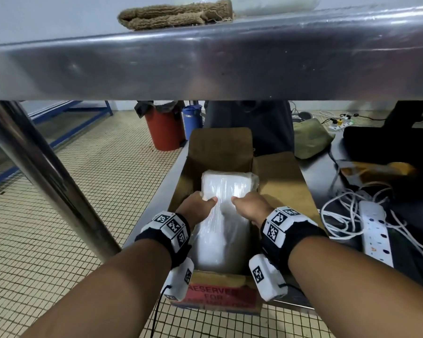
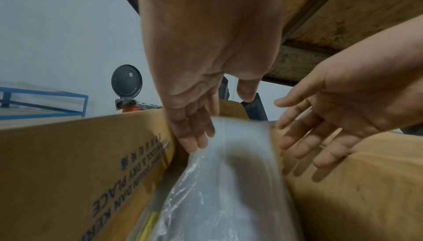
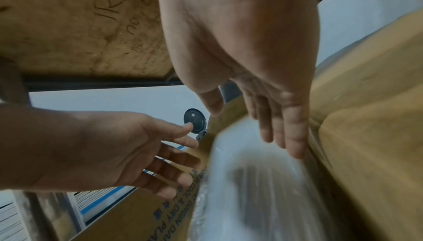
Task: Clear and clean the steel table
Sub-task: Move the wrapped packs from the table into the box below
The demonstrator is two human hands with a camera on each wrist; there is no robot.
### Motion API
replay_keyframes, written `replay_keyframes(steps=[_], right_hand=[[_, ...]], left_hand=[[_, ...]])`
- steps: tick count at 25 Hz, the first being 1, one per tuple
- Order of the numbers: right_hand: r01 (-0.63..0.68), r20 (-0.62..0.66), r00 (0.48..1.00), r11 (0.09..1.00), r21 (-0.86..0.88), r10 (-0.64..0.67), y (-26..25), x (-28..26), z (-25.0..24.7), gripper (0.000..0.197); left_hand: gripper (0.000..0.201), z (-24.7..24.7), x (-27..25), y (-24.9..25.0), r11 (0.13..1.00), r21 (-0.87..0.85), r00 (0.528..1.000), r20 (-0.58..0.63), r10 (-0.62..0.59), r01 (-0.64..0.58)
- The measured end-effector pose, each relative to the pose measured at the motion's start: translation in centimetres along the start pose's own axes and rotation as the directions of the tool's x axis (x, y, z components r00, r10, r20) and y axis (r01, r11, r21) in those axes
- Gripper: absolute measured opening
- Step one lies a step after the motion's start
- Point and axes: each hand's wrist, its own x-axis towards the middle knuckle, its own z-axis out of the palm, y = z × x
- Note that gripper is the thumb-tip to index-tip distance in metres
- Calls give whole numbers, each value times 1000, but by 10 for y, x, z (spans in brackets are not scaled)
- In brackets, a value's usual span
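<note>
A tiled floor [image 1: 66, 191] fills the left of the head view, and the front edge of the steel table [image 1: 205, 67] runs across the top of the frame. A folded brown cloth [image 1: 176, 13] lies on the tabletop at upper centre. Under the table, a lower steel shelf [image 1: 154, 198] carries an open cardboard box [image 1: 282, 181] at centre frame, with red print on its near flap. A white packet wrapped in clear plastic [image 1: 226, 189] sits inside the box, tilted so that its far end stands higher.

The left hand [image 1: 197, 208] lies along the packet's left side and the right hand [image 1: 248, 207] along its right side. In the wrist views both hands show straight, loosely spread fingers, the left fingers [image 2: 194, 136] and right fingers [image 3: 290, 136] touching the plastic without curling round it, so neither hand grips anything.

At right of the head view a white power strip [image 1: 376, 232] and tangled white cables [image 1: 340, 211] lie on the shelf. Behind the box, at upper centre, stand a red bin [image 1: 165, 130] and a blue container [image 1: 192, 120].
</note>
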Motion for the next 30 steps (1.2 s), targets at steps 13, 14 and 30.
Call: replay_keyframes(steps=[13, 14, 30], right_hand=[[202, 137, 973, 970, -133, -184, -20, -14, -4, 51], [178, 166, 974, 974, -143, -154, -21, -19, -8, 53], [41, 274, 962, 983, -176, 9, -139, -235, -133, 52]], left_hand=[[24, -28, -35, 0, 988, 146, 993, 100, -66, 51], [22, -32, -43, 6, 985, 154, 989, 118, -92, 73], [29, -194, -214, 158, 972, 169, 953, 230, -200, 163]])
